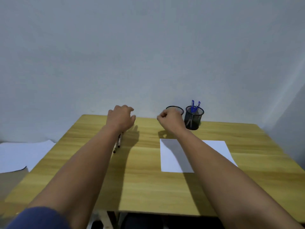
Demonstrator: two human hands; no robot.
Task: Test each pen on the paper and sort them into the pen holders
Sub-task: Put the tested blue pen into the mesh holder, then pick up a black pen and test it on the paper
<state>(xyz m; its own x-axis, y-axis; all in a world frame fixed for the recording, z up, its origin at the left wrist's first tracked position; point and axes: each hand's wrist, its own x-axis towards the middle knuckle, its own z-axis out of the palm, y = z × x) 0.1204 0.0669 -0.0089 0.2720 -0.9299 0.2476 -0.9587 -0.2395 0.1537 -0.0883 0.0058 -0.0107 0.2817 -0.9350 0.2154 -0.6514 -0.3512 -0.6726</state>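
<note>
Two black mesh pen holders stand at the table's far edge. The left holder (178, 109) is partly hidden behind my right hand; the right holder (194, 118) contains blue-capped pens (194, 106). A white sheet of paper (175, 156) lies on the table, crossed by my right forearm. Loose pens (118, 143) lie on the wood under my left wrist. My left hand (120, 119) hovers above them with fingers loosely curled, holding nothing. My right hand (170, 119) is curled into a fist in front of the left holder, with nothing visible in it.
The wooden table (145, 187) stands against a plain grey wall. White sheets (21, 156) lie on a lower surface off the table's left side. A dark blue sleeve (38, 219) shows at the bottom left.
</note>
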